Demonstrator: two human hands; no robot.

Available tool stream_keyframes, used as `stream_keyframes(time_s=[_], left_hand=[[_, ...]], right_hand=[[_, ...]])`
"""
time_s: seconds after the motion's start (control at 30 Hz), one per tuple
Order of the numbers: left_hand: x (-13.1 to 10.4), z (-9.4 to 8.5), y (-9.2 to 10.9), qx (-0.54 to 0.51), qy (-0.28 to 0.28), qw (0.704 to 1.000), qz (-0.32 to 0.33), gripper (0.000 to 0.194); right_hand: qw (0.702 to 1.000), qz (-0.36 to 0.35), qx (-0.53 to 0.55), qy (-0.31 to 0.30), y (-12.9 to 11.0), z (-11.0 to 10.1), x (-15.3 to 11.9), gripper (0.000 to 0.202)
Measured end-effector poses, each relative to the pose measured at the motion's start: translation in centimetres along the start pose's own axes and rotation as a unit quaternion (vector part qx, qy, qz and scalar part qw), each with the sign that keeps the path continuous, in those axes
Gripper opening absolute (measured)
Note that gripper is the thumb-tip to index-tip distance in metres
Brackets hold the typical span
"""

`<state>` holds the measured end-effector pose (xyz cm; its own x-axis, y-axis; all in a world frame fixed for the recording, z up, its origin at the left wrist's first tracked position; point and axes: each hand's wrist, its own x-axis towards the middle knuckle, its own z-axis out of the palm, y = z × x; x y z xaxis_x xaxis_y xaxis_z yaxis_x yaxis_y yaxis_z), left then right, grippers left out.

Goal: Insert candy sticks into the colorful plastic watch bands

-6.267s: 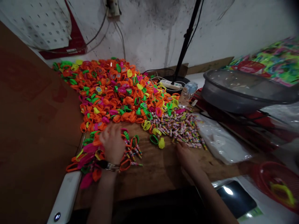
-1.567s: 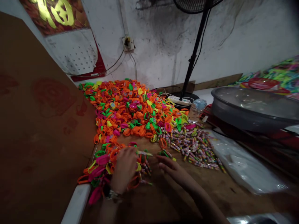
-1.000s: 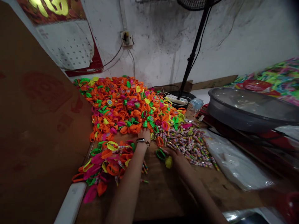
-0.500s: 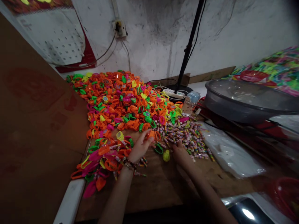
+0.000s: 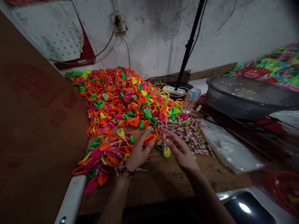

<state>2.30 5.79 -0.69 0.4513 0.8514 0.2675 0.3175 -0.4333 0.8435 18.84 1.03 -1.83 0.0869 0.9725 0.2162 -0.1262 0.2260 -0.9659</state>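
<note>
My left hand (image 5: 140, 151), with a beaded bracelet at the wrist, is closed on an orange toy watch (image 5: 149, 139). Just to its right, my right hand (image 5: 181, 151) pinches a small wrapped candy stick (image 5: 164, 140) between thumb and fingers. A yellow toy watch (image 5: 167, 152) and a green one (image 5: 158, 145) lie on the brown table below and between the hands. Behind them is a big heap of mostly orange toy watches (image 5: 123, 99). A pile of wrapped candy sticks (image 5: 191, 132) lies right of it. Watches mixed with sticks (image 5: 109, 152) lie left of my left hand.
A cardboard box (image 5: 42, 124) stands at the left beside a white device (image 5: 71, 199). At the right are a grey basin (image 5: 233, 102), clear plastic bags (image 5: 230, 151) and a red container (image 5: 283, 189). A black pole (image 5: 188, 49) rises behind a power strip (image 5: 174, 91).
My right hand has come up from the stick pile toward my left hand, now with a candy stick in its fingers. The camera view has shifted slightly.
</note>
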Motion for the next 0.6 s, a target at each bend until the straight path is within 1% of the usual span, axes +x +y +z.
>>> stream_keyframes(time_s=[0.07,0.13,0.17,0.2,0.27,0.33,0.4,0.47,0.6], left_hand=[[-0.2,-0.2,-0.1,0.042,-0.012,0.999,0.017,0.038],[-0.4,-0.5,-0.2,0.062,-0.013,0.998,0.023,0.033],[-0.5,-0.6,-0.2,0.067,-0.012,0.997,0.025,0.031],[-0.6,-0.7,-0.2,0.073,-0.01,0.997,0.028,0.029],[-0.7,-0.8,-0.2,0.086,-0.011,0.996,0.036,0.026],[-0.8,-0.8,-0.1,0.103,-0.016,0.994,0.045,0.024],[-0.9,-0.7,-0.2,0.12,-0.02,0.991,0.052,0.024],[-0.9,-0.6,-0.3,0.142,-0.023,0.988,0.058,0.025],[-1.0,-0.4,-0.3,0.188,-0.025,0.98,0.065,0.025]], right_hand=[[0.998,0.002,0.056,0.042,-0.6,0.7,0.3,0.027],[0.988,0.015,0.129,0.086,-0.4,1.0,0.6,0.025],[0.983,0.026,0.157,0.092,-0.1,1.0,0.7,0.027],[0.982,0.039,0.169,0.082,0.1,0.9,0.8,0.028],[0.986,0.061,0.146,0.042,0.6,0.8,0.8,0.027],[0.994,0.06,0.091,0.015,0.7,0.8,0.7,0.022],[0.998,0.039,0.047,0.018,0.6,0.9,0.7,0.019],[0.999,0.028,0.029,0.03,0.5,1.3,0.7,0.017],[0.996,0.066,0.036,0.051,1.0,1.9,0.8,0.025]])
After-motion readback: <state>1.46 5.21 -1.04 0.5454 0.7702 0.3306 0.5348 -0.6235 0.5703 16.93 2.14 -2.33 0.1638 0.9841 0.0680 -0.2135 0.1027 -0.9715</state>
